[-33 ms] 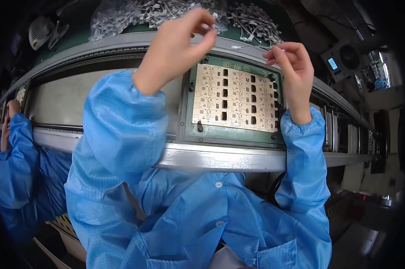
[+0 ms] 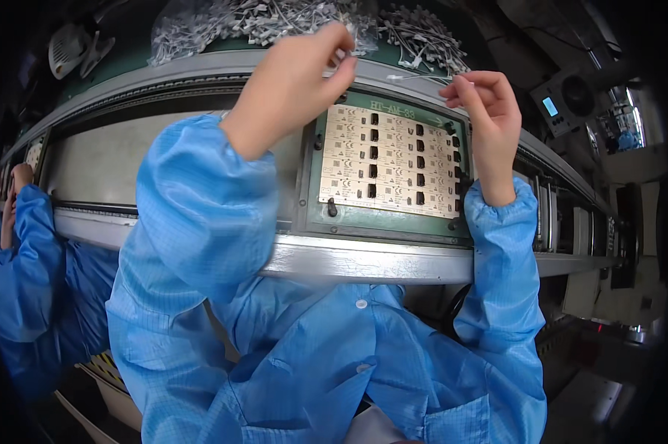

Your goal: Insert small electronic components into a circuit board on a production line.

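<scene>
My left hand (image 2: 297, 78) is raised over the upper left corner of a green fixture board (image 2: 393, 223), near a pile of white cables. Its thumb and fingers curl together in a pinch; what is between them, if anything, I cannot make out. Beyond the fixture's upper right corner, my right hand (image 2: 489, 111) has its fingertips pinched at the end of a thin white cable (image 2: 419, 77) with a small connector, which points left. The fixture carries a cream-coloured panel of circuit boards (image 2: 393, 161) with rows of black parts.
Heaped white cables with connectors (image 2: 274, 22) lie behind the rail, partly in clear plastic. A metal front rail (image 2: 363, 259) runs before me. A small white fan (image 2: 67, 53) stands far left, a device with a lit screen (image 2: 549, 106) at right. A co-worker's blue sleeve (image 2: 34, 251) shows at left.
My left fingertips have come closer to the thumb. My right hand and the white cable have shifted slightly to the right. The panel stays in the fixture.
</scene>
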The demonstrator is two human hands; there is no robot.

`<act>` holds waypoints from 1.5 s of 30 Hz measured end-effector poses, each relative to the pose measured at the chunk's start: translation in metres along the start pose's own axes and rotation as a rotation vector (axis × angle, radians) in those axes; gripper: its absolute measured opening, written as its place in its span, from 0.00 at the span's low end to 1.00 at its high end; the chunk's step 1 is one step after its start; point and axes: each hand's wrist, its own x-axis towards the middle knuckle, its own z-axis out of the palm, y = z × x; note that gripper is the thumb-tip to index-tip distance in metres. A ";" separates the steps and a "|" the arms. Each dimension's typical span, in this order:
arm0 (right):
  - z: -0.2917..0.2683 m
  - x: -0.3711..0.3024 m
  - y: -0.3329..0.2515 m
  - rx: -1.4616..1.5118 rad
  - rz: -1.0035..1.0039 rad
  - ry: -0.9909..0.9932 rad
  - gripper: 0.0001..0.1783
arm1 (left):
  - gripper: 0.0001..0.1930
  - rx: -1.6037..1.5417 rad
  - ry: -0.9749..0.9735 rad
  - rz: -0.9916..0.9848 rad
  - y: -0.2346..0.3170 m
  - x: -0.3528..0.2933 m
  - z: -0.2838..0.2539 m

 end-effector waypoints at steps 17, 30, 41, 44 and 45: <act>0.032 -0.010 0.007 -0.517 -0.001 -0.266 0.09 | 0.18 0.352 -0.187 -0.167 0.007 -0.018 0.013; 0.035 -0.009 0.015 -0.728 -0.103 -0.398 0.04 | 0.21 0.038 -0.210 -0.362 0.021 -0.013 0.007; 0.028 -0.011 -0.003 -0.846 -0.142 -0.509 0.09 | 0.11 0.239 -0.069 0.037 -0.008 -0.004 -0.010; 0.029 -0.020 -0.016 -1.002 -0.223 -0.597 0.15 | 0.10 0.297 -0.094 0.063 -0.005 -0.002 -0.008; 0.028 -0.020 -0.018 -1.003 -0.221 -0.593 0.15 | 0.10 0.277 -0.106 0.096 -0.005 -0.002 -0.007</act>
